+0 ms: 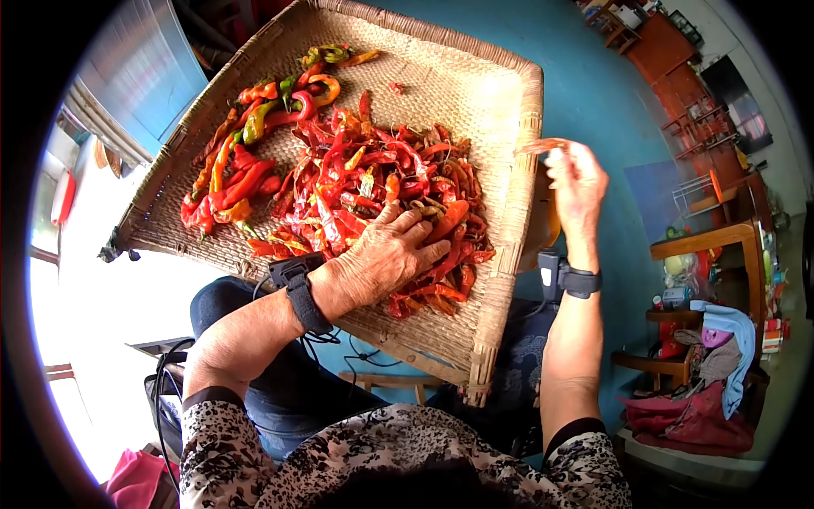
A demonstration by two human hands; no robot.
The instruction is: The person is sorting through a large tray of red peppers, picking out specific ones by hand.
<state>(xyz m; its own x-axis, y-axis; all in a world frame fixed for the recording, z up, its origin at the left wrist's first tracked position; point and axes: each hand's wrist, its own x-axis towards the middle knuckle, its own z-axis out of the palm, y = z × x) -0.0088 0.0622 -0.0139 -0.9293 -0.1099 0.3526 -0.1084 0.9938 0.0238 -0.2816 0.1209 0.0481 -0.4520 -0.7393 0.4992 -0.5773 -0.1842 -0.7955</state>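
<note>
Sorting's underway: left hand [392, 250] spread flat on the heap of dried red chillies [381, 187] in the woven bamboo tray [500, 254], right hand [578, 182] pinching one chilli [543, 145], probably set aside next.

Bare tray weave [441, 76] beyond chillies [373, 187]

A pile of chillies [373, 187] lies in the woven tray [475, 93] on her lap, wooden furniture [704, 246] to its right
</note>
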